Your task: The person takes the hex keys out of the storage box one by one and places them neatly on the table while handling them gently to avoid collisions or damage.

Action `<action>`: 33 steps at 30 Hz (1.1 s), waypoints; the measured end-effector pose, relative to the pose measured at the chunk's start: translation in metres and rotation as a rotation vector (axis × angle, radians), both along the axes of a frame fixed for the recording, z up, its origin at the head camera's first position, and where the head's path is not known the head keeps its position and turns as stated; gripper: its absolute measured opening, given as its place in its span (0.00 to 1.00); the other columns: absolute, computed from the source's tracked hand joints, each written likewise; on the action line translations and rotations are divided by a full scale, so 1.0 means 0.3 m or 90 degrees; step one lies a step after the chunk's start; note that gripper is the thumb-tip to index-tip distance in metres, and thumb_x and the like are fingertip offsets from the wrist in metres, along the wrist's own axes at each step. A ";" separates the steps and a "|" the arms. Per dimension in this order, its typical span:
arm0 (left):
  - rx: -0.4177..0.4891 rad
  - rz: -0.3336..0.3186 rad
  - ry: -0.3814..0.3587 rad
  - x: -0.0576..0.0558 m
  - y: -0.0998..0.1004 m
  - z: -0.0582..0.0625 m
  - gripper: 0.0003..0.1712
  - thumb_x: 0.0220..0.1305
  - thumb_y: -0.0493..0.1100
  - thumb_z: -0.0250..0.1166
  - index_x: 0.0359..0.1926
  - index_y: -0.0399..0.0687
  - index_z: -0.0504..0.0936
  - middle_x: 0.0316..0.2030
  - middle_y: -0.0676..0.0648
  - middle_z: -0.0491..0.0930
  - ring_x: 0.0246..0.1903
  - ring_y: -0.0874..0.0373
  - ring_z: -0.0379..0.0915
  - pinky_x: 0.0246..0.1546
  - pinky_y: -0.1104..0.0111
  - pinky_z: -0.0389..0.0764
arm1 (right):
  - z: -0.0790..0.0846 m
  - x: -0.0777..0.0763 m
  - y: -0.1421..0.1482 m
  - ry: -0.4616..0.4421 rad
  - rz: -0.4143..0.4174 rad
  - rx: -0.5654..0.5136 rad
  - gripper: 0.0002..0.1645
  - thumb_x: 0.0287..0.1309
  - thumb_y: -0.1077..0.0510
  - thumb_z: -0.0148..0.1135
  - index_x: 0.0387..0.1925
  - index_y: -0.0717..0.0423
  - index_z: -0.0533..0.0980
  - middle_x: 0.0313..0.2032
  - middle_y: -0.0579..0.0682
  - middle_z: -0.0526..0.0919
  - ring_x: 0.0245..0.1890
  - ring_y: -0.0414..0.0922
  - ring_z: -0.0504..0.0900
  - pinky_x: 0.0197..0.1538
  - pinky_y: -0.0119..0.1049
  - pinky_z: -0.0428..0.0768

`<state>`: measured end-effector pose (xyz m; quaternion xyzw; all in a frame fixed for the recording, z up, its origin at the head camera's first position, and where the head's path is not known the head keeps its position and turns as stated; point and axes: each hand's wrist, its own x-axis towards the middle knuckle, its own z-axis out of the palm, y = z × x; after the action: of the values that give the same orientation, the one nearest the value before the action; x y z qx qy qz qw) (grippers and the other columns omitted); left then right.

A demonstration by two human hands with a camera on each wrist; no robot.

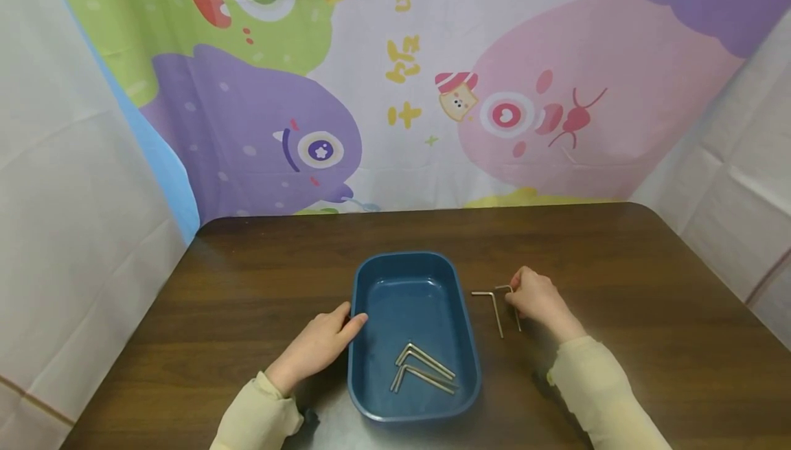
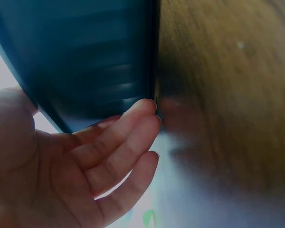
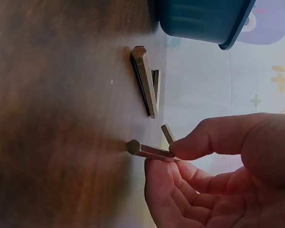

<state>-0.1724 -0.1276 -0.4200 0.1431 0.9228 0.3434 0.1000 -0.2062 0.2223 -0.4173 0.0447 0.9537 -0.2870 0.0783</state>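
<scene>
R hand [image 1: 539, 297] – fingers pinching hex key [image 3: 153, 152]; L hand [image 1: 318, 343] grips blue tray [image 1: 404, 309] – thumb over rim, fingers outside.

Before me a dark wood-grain table [image 1: 259, 264] meets a cloth [image 1: 395, 175] printed with big-eyed creatures [image 1: 247, 127] and yellow characters [image 1: 404, 116] lying sideways. A pale, creased sheet [image 1: 80, 127] hangs at my left, a second sheet [image 1: 735, 182] at my right; soft light gleams on the tabletop nearest me.
</scene>
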 end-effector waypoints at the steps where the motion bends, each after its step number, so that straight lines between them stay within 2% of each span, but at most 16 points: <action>1: -0.001 0.000 0.000 0.000 0.000 0.000 0.17 0.67 0.55 0.50 0.30 0.47 0.68 0.17 0.54 0.55 0.18 0.61 0.61 0.22 0.70 0.62 | 0.000 0.000 0.001 -0.003 0.001 0.000 0.11 0.52 0.62 0.57 0.34 0.64 0.67 0.29 0.58 0.77 0.18 0.42 0.78 0.27 0.36 0.75; 9: -0.005 0.000 0.004 -0.002 0.000 -0.003 0.16 0.67 0.54 0.50 0.29 0.48 0.68 0.17 0.54 0.55 0.18 0.61 0.61 0.22 0.70 0.62 | -0.001 0.002 0.009 -0.033 0.005 0.003 0.10 0.52 0.62 0.56 0.34 0.64 0.67 0.30 0.58 0.75 0.19 0.43 0.77 0.29 0.37 0.75; 17: 0.000 0.001 -0.003 -0.002 0.000 -0.003 0.16 0.67 0.55 0.49 0.30 0.48 0.69 0.17 0.54 0.55 0.17 0.62 0.59 0.21 0.70 0.61 | -0.010 -0.004 0.020 -0.038 0.012 0.009 0.10 0.51 0.62 0.56 0.34 0.64 0.68 0.32 0.58 0.76 0.19 0.42 0.77 0.30 0.39 0.75; 24: 0.003 0.003 -0.004 -0.002 -0.001 -0.005 0.16 0.67 0.55 0.49 0.32 0.48 0.70 0.17 0.54 0.56 0.19 0.61 0.62 0.22 0.70 0.63 | -0.009 -0.004 0.020 -0.047 0.005 0.008 0.10 0.51 0.62 0.58 0.33 0.64 0.68 0.30 0.56 0.76 0.20 0.43 0.78 0.30 0.38 0.74; 33: 0.001 0.004 0.002 0.000 0.003 -0.002 0.15 0.67 0.53 0.50 0.31 0.47 0.70 0.17 0.54 0.56 0.20 0.61 0.64 0.23 0.69 0.63 | -0.007 0.002 0.020 -0.028 0.008 0.006 0.08 0.48 0.64 0.57 0.31 0.63 0.69 0.27 0.55 0.76 0.18 0.42 0.76 0.27 0.37 0.74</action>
<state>-0.1724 -0.1268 -0.4205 0.1411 0.9232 0.3442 0.0970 -0.2056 0.2281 -0.4195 0.0454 0.9534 -0.2807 0.1009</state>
